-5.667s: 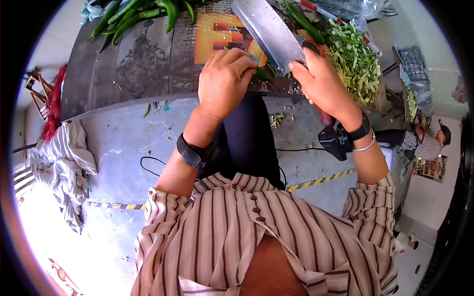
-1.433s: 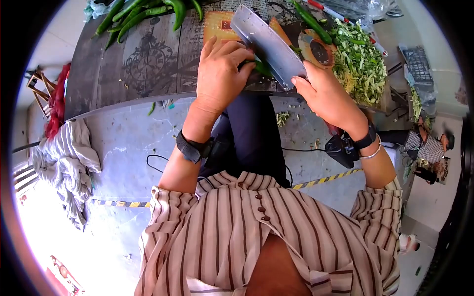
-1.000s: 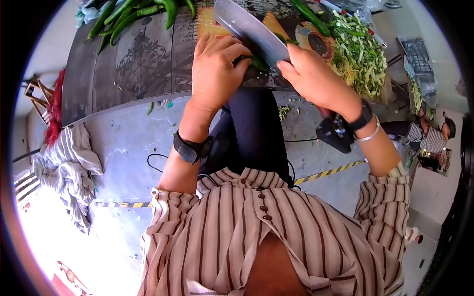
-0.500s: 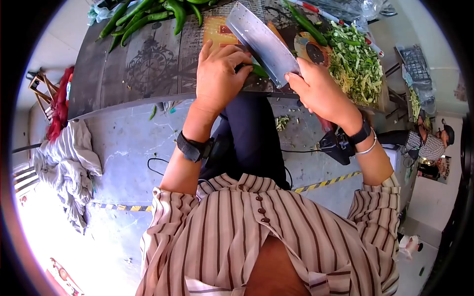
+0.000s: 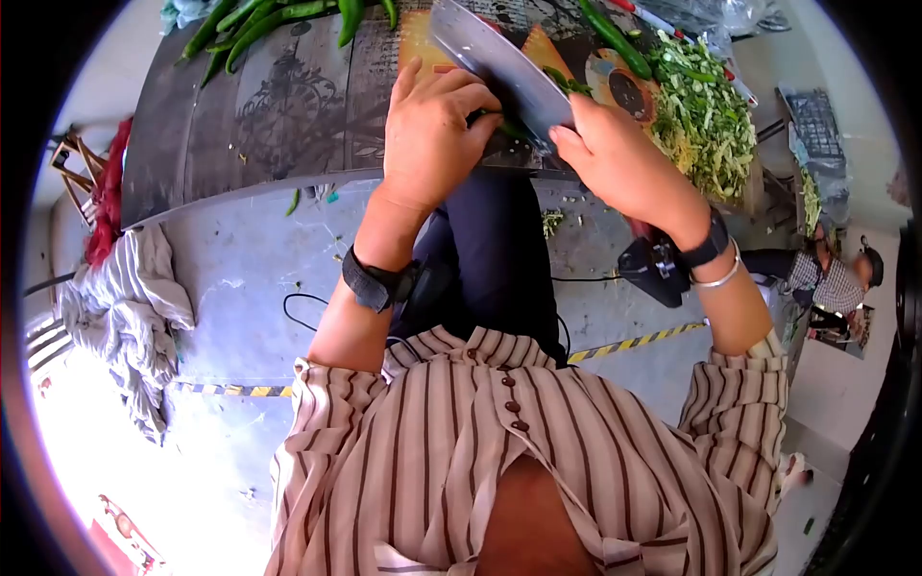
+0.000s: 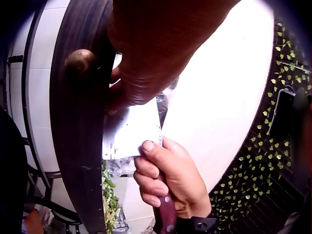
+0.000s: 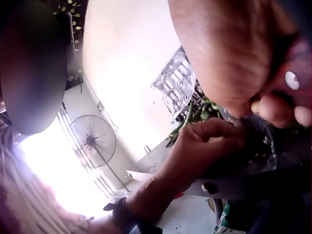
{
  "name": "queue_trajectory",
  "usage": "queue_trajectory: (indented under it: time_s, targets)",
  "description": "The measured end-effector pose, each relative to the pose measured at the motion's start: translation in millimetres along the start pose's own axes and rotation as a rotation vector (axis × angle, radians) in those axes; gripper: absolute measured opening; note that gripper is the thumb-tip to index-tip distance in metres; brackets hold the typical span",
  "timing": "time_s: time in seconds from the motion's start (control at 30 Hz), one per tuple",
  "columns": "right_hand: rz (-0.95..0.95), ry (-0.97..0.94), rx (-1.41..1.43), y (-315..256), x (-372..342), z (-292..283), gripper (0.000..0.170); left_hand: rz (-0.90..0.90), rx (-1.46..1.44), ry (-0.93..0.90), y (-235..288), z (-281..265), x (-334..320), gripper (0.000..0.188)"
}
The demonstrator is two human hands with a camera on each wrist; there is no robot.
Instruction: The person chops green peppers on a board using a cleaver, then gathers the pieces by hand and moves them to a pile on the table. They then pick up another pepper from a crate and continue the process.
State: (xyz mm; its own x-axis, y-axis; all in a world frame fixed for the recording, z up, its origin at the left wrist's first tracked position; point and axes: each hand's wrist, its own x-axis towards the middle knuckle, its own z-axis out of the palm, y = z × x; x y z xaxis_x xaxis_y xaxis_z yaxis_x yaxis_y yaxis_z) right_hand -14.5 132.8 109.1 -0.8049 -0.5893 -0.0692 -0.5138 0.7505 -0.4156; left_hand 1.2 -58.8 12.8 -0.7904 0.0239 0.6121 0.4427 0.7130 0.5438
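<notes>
My right hand (image 5: 629, 158) grips a cleaver (image 5: 504, 72) by its dark red riveted handle (image 6: 166, 212), thumb close to the heel of the blade. The wide steel blade slants over the table edge, right beside my left fingers. My left hand (image 5: 432, 134) bends over a green chili pepper (image 5: 516, 127) and holds it at the table; most of the pepper is hidden under the fingers and the blade. Green cut bits (image 5: 567, 82) lie just beyond the blade. In the right wrist view, small pale bits show near the blade's edge.
Whole green chilies (image 5: 259, 24) are heaped at the table's far left, and one long chili (image 5: 615, 38) lies beyond the cleaver. A pile of chopped chili (image 5: 706, 125) covers the right end of the dark table (image 5: 211, 134). Another person (image 5: 836, 278) sits at far right.
Since half a second ago the cleaver has shifted left and away from my body, its blade now closer to the left fingers. The left hand still holds the chili, nearly in place.
</notes>
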Motion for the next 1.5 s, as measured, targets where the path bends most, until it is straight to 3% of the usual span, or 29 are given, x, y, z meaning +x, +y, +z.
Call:
queue_trajectory:
  time_s: [0.17, 0.2, 0.3, 0.47, 1.0, 1.5]
  targets:
    - [0.091, -0.005, 0.170, 1.5, 23.6, 2.1, 0.030, -0.004, 0.013, 0.020, -0.6, 3.5, -3.3, 0.007]
    - [0.205, -0.049, 0.271, -5.6, 22.5, -3.8, 0.031, -0.001, 0.007, 0.021, -1.8, 3.1, -3.1, 0.007]
    - [0.225, 0.013, 0.267, 0.2, 12.8, -5.5, 0.031, 0.018, 0.009, 0.030, -4.4, 4.4, -4.3, 0.008]
    - [0.094, 0.042, 0.153, 2.5, -11.3, -5.2, 0.033, 0.008, -0.019, 0.032, -1.2, 3.6, -4.8, 0.007]
    - [0.147, -0.076, 0.089, -9.4, -11.3, -5.2, 0.032, 0.037, 0.000, 0.031, -0.6, 0.0, -3.8, 0.004]
    - [0.006, 0.069, 0.106, -6.5, 12.3, 7.7, 0.027, 0.028, 0.052, -0.014, -3.3, 1.2, -0.9, 0.006]
